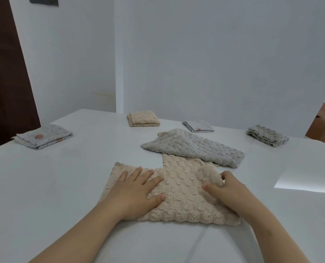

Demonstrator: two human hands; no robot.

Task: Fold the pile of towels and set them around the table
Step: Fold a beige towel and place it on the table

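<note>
Two hands (137,188) (229,190), six towels (176,198) (195,147) (143,118) (198,126) (266,134) (44,136)

Left hand (138,188) flattens beige towel (178,196); right hand (227,188) pinches its folded corner

At your 10 o'clock, dark brown door (6,73) beside white wall (214,54). At 3 o'clock, brown cardboard box (323,126), partly cut off. Dark rectangle (44,0) high at 11.

Beige towel (180,186) w/ bubbly texture; grey towel (199,149) (same weave); white table (53,177).
</note>
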